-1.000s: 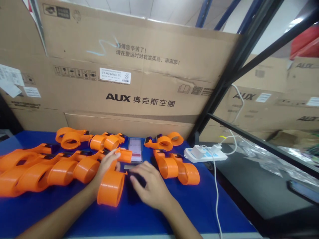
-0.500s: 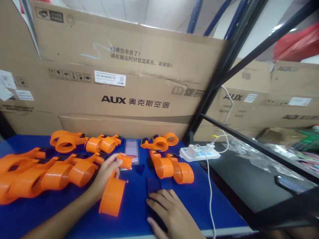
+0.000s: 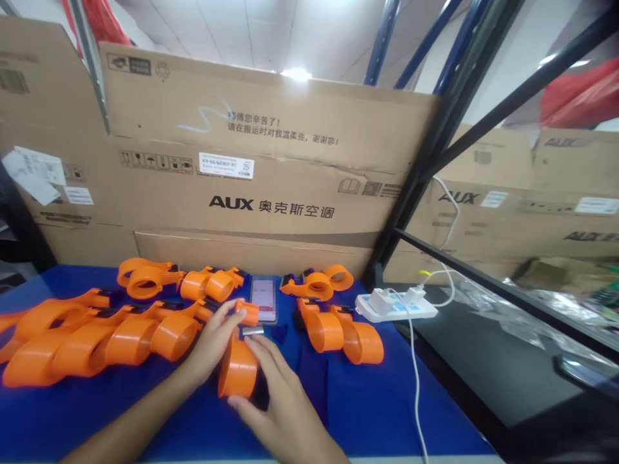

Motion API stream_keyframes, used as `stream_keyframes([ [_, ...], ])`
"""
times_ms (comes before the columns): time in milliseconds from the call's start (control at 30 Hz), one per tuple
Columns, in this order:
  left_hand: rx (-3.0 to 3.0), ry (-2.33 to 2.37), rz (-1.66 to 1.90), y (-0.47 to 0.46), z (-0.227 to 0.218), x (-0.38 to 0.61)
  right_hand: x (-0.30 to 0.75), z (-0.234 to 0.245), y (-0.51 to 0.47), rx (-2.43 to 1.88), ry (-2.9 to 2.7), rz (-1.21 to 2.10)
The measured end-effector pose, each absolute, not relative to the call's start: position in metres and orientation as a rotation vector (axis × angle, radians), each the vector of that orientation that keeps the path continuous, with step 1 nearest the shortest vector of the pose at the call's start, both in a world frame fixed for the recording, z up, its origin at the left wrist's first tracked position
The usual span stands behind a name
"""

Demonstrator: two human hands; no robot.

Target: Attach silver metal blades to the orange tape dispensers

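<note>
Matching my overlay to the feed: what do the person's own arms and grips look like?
The left grip and right grip are ungloved human hands; no rings or watch show. The left arm and right arm show no sleeves.

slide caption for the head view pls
Left hand holding an orange plastic piece, right hand close alongside, at a blue table.

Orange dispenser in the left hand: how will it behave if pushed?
The orange dispenser is probably stiff: its round walls show no sag. Its shiny surface may be slippery, and its curved side could make it rock.
</note>
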State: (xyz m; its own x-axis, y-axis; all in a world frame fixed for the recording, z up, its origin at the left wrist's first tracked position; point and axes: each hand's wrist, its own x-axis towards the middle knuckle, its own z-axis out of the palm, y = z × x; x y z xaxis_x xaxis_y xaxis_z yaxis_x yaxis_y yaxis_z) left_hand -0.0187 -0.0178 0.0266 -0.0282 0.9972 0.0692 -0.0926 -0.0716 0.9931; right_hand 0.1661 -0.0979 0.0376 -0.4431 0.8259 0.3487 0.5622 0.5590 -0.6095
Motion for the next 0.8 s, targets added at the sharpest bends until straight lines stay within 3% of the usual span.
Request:
stream_keyframes([
  [200,1.973,1.520,1.251,-0.024,0.057,-0.062,0.167,0.054,-0.083,-1.022,-2.183,0.598],
  [333,2.571,1.632,0.914,0.014,0.091,-0.104,0.171,0.069,-0.070,-0.987,-2.173,0.518],
  [500,2.677,1.597,0.479,0.068,0.098,-0.120,0.164,0.088,-0.038,-0.958,-2.176,0.450],
  [800,2.649,1.583,0.524,0.073,0.097,-0.127,0.146,0.082,0.013,-0.991,-2.218,0.429],
])
